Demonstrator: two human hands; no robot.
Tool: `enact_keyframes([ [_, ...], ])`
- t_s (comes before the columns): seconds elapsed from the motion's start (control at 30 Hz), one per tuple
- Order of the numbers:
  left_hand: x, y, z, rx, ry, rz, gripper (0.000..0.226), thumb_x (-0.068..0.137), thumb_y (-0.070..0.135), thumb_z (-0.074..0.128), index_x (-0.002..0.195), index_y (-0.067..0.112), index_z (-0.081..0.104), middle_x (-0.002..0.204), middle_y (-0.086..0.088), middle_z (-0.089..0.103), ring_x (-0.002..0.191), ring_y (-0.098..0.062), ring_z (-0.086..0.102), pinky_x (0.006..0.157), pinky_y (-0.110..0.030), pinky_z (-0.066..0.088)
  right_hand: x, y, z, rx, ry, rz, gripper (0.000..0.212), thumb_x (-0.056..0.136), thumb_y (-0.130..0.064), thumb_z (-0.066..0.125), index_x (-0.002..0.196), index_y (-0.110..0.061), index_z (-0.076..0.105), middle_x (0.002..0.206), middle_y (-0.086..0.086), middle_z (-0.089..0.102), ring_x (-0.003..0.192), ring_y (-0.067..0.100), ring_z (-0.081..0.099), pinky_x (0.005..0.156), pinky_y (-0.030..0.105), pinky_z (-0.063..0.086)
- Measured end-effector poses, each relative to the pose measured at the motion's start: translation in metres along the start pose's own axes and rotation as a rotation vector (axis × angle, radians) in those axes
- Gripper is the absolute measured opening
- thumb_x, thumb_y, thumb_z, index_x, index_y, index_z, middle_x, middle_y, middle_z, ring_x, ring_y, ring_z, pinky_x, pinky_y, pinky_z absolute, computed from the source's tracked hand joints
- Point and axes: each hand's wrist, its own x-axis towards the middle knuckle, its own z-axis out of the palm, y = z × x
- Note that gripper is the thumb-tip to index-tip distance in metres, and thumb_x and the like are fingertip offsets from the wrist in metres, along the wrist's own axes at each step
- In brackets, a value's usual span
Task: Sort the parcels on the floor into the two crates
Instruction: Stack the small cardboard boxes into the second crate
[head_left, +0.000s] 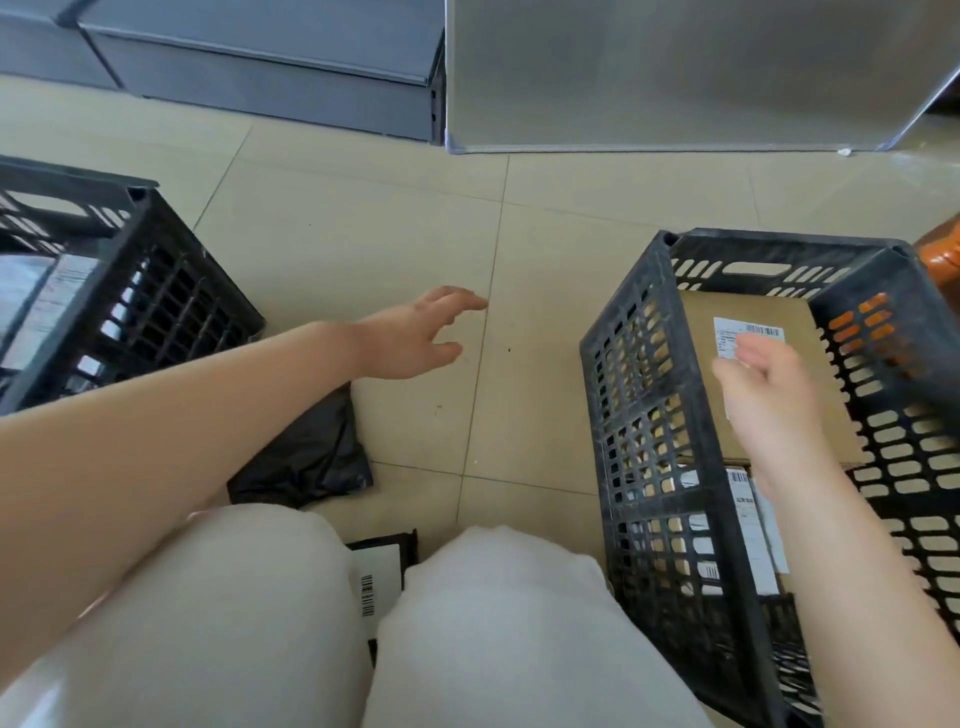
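Note:
Two black slatted crates stand on the tiled floor. The left crate (171, 270) holds grey plastic-wrapped parcels. The right crate (649, 395) holds a cardboard box (748, 312) with a white label, and more labelled parcels below it. My left hand (415, 338) hovers over bare floor between the crates, fingers spread, holding nothing. My right hand (769, 395) hangs above the cardboard box inside the right crate, fingers loosely curled with nothing in them. A black plastic-bag parcel (311, 452) lies on the floor under my left forearm. A black parcel with a white barcode label (379, 571) shows between my knees.
My knees in pale trousers fill the bottom of the view. Grey shelving bases (260, 78) and a grey panel (675, 78) stand along the far side. An orange-brown object (940, 260) sits behind the right crate.

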Motion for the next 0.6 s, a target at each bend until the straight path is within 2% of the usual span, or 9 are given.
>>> enact_keyframes([
  [0.13,-0.028,-0.05,0.004,-0.04,0.064,-0.135,0.055,0.099,0.022,0.052,0.149,0.032,0.031,0.152,0.007,0.031,0.13,-0.014,0.042,0.103,-0.028,0.039,-0.015,-0.027,0.045,0.066,-0.044,-0.129,0.039,0.099,-0.017,0.054,0.137,-0.027,0.051,0.136,-0.015,0.051,0.125,0.003,0.044,0.095,0.017,0.033],
  [0.23,-0.047,-0.084,0.019,-0.081,0.055,-0.249,0.053,0.099,0.022,0.052,0.147,0.033,0.033,0.151,0.004,0.033,0.132,-0.015,0.042,0.107,-0.034,0.04,-0.021,-0.033,0.083,0.116,-0.232,-0.107,0.039,0.099,-0.017,0.056,0.136,-0.029,0.052,0.141,-0.012,0.051,0.133,0.005,0.043,0.108,0.028,0.033],
  [0.3,-0.059,-0.103,0.034,-0.097,0.017,-0.314,0.053,0.099,0.024,0.052,0.147,0.034,0.033,0.151,0.003,0.033,0.133,-0.018,0.042,0.109,-0.037,0.04,-0.023,-0.028,0.107,0.076,-0.363,-0.077,0.04,0.099,-0.019,0.056,0.138,-0.029,0.051,0.144,-0.011,0.049,0.136,0.007,0.04,0.11,0.032,0.031],
  [0.47,-0.085,-0.137,0.073,-0.119,-0.061,-0.425,0.059,0.098,0.025,0.057,0.151,0.027,0.033,0.156,0.001,0.03,0.141,-0.018,0.036,0.113,-0.032,0.034,-0.03,-0.002,0.161,-0.034,-0.586,0.027,0.04,0.1,-0.022,0.055,0.139,-0.027,0.049,0.147,-0.005,0.047,0.134,0.011,0.043,0.107,0.032,0.033],
  [0.6,-0.102,-0.156,0.102,-0.086,-0.139,-0.467,0.059,0.094,0.03,0.063,0.148,0.025,0.039,0.152,0.002,0.039,0.139,-0.017,0.037,0.114,-0.03,0.031,-0.034,0.033,0.197,-0.163,-0.701,0.132,0.04,0.1,-0.024,0.055,0.14,-0.023,0.048,0.146,-0.003,0.049,0.12,0.011,0.046,0.1,0.031,0.037],
])
